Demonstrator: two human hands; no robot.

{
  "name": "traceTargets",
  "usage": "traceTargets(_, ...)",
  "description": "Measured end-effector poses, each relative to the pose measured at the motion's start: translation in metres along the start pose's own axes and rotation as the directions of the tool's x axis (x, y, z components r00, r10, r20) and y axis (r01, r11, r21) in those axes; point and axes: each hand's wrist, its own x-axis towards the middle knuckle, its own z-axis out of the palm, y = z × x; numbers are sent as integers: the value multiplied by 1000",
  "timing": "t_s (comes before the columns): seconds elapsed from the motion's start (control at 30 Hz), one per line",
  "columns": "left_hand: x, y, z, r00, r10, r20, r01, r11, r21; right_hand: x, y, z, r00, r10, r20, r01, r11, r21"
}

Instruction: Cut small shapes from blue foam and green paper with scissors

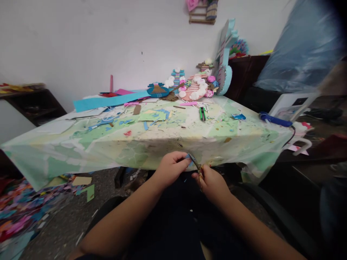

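Observation:
Both my hands are held close together over my lap, just below the near edge of the table (135, 144). My left hand (170, 168) is closed, pinching a small blue scrap of paper (189, 157) between thumb and fingers. My right hand (213, 182) is wrapped round a pair of scissors (197, 165), whose blades point up and left into the scrap. The scrap is tiny and mostly hidden by my fingers.
The table carries a stained plastic cover littered with paper scraps, a long blue strip (108, 101), green-handled pliers (202, 113), a glue gun (273, 120) and craft decorations (195, 86) at the back. Coloured paper offcuts (24, 206) lie on the floor at the left.

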Motion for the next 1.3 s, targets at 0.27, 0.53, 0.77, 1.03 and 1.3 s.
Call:
traceTargets(0.27, 0, 6, -12, 998, -23, 66, 17, 996, 89, -3, -3, 3, 999, -54, 2, 54, 995, -83)
traceTargets(0.53, -1, 14, -24, 986, -6, 167, -15, 993, 120, -2, 0, 6, 994, -112, -9, 112, 992, -56)
traceTargets(0.77, 1, 10, -34, 990, 6, 142, -43, 965, 260, 1, 1, 4, 994, -103, 38, 90, 964, 252)
traceTargets(1.03, 4, 1, -13, 985, 49, 165, -110, 915, 389, 7, -23, -8, 982, 98, -159, 89, 503, 860)
traceTargets(1.3, -2, 2, -9, 912, -140, 385, 124, 990, 66, 8, -23, -11, 969, 185, -162, 40, 530, 847)
